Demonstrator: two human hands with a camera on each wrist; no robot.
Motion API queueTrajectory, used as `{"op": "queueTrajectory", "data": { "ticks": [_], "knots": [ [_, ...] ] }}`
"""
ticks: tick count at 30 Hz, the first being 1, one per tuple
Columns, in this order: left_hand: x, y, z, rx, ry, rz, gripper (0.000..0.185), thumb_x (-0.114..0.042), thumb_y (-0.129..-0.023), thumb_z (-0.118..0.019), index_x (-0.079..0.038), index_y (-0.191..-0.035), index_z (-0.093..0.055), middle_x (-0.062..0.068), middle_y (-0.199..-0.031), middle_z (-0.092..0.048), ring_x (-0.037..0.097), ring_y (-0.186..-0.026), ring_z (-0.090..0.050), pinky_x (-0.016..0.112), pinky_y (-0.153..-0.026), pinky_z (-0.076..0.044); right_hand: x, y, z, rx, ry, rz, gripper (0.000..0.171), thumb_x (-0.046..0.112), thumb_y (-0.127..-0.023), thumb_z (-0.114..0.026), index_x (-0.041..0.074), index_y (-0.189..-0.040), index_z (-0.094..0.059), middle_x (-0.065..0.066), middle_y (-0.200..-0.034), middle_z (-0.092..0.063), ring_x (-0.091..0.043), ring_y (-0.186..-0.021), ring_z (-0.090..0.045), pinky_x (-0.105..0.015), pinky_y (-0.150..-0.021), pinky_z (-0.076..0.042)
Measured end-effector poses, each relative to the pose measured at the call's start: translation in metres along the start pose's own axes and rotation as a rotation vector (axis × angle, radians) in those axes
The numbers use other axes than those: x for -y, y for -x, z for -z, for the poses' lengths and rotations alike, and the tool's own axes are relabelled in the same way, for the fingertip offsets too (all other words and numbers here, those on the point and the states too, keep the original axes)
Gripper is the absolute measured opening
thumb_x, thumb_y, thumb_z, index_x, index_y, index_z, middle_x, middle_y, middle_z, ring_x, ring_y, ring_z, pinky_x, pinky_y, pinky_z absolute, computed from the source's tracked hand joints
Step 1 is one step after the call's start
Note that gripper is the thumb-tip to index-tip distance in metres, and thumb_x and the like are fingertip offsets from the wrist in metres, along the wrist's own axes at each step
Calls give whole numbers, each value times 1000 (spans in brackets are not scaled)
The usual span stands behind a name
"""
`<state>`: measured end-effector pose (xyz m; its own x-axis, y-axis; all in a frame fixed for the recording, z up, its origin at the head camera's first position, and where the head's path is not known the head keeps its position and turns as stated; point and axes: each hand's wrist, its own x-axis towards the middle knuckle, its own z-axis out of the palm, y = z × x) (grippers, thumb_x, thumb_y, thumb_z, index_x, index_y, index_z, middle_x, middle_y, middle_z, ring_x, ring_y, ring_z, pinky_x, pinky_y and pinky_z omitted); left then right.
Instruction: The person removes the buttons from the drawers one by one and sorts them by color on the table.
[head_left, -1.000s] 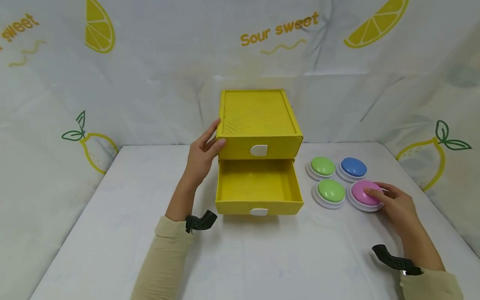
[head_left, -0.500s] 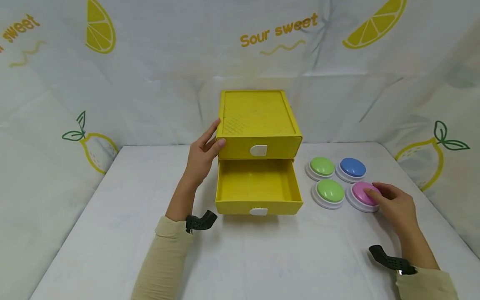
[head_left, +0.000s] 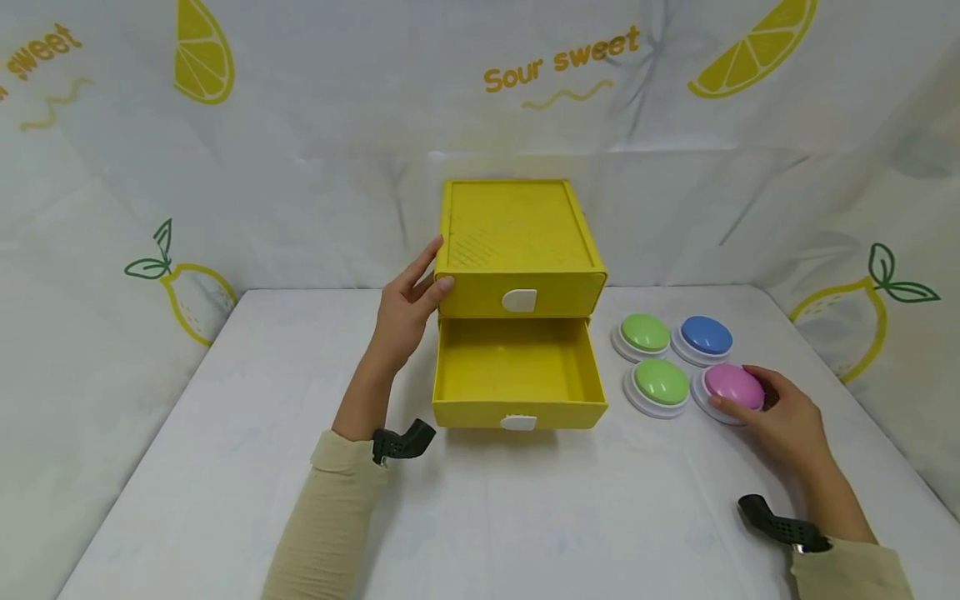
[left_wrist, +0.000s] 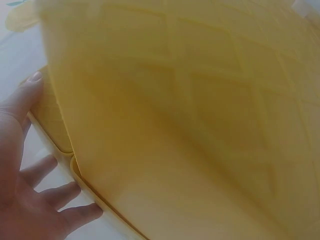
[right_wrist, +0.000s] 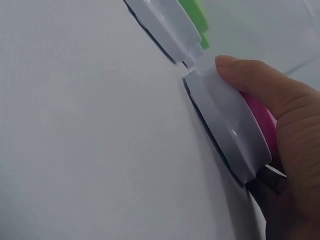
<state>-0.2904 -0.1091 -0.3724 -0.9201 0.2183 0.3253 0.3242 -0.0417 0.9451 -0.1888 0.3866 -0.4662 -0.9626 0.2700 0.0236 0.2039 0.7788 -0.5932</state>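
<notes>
Your right hand [head_left: 780, 417] has its grip clamped on the pink push button [head_left: 733, 386]: the thumb [right_wrist: 260, 80] lies along the near side of its white base and the fingers curl over the far side of the pink dome, as the right wrist view shows close up. That button sits on the white table [head_left: 225, 467], at the near right corner of a cluster of four, touching or just beside the near green button [head_left: 661, 382] to its left. Behind them stand the far green button [head_left: 645, 332] and the blue button [head_left: 707, 334], all close together. Your left hand [head_left: 405, 312] is flat against the left side of the yellow drawer box [head_left: 517, 237], fingers straight and spread, the grip apart and closed round nothing; the left wrist view shows the fingertips [left_wrist: 75, 192] lying along the box's lower edge. The box stands at the middle of the table, just left of the buttons. Its upper drawer [head_left: 520, 296] is pushed in, with a white handle tab on its front. Its lower drawer [head_left: 517, 375] is pulled out toward you, showing a bare yellow floor. A lemon-print cloth [head_left: 300, 125] hangs behind and around the table, with "Sour sweet" printed on it.
</notes>
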Motion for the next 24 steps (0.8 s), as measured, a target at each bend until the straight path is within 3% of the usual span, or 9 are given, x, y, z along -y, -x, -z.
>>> {"op": "queueTrajectory", "data": {
  "ticks": [13,19,20,22,24],
  "knots": [
    [1,1,1,-9,-7,1,57,-24,-103,-60,-38,-155,-40,-15,-164,-32,16,-146,-46,37,-117,-44,11,-1,-2,-13,8,-8,93,52,-92,-67,-4,-156,-29,-38,-149,-37,-56,-129,-40,-73,-100,-42],
    [1,1,0,-10,-1,2,57,-23,-103,-60,-37,-155,-41,-15,-164,-33,16,-146,-47,37,-117,-44,34,5,3,-145,38,75,81,46,-90,-73,3,-151,-42,-35,-150,-39,-56,-135,-36,-78,-98,-39],
    [1,0,0,-10,1,2,57,-23,-103,-60,-37,-155,-41,-15,-164,-33,16,-146,-47,37,-117,-44,42,8,4,-178,27,103,77,44,-89,-74,4,-149,-46,-32,-149,-43,-53,-134,-38,-70,-101,-44],
    [1,0,0,-11,-1,1,57,-23,-103,-60,-37,-154,-41,-15,-164,-33,16,-145,-47,36,-117,-44,63,16,6,-242,-24,177,68,37,-88,-78,6,-143,-54,-18,-141,-55,-30,-133,-48,-44,-106,-49],
    [1,-1,-1,-9,4,-5,57,-22,-103,-60,-36,-155,-41,-14,-164,-34,16,-145,-47,36,-117,-44,86,25,7,-301,-100,277,58,27,-84,-83,5,-134,-62,0,-126,-63,-7,-120,-54,-17,-100,-47]
  ]
}}
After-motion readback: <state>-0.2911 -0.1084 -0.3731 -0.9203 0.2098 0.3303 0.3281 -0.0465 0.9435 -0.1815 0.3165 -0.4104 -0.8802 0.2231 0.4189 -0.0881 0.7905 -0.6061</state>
